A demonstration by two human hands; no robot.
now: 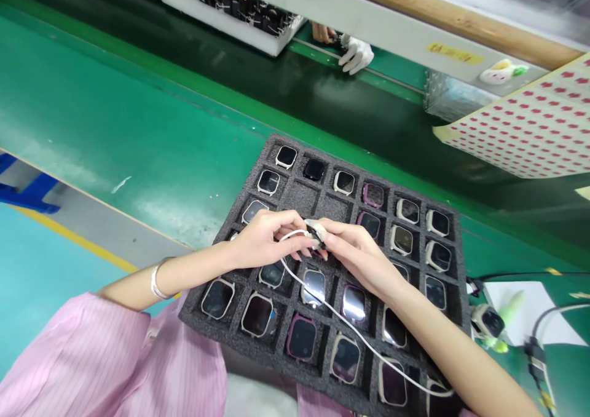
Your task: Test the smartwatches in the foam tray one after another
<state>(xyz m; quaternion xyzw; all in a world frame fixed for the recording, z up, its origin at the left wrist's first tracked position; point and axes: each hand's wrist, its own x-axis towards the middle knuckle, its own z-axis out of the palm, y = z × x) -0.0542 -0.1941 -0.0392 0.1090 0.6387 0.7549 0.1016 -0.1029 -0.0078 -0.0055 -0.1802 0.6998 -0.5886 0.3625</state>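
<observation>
Above the middle of a dark grey foam tray, my two hands meet. My left hand is closed, pinching the end of a thin white cable. A small dark thing that looks like a smartwatch sits between the fingertips, mostly hidden by them. My right hand grips it from the other side, with a pale finger cot seemingly on one finger. The cable loops down across the tray toward my right forearm. Square-faced watches with silver, purple or black frames lie in the tray's compartments.
The tray's far part rests on a green workbench. At right lie another watch, white paper and dark cables. A shelf beam crosses above. Beyond it are a co-worker's gloved hand and a white box of dark parts.
</observation>
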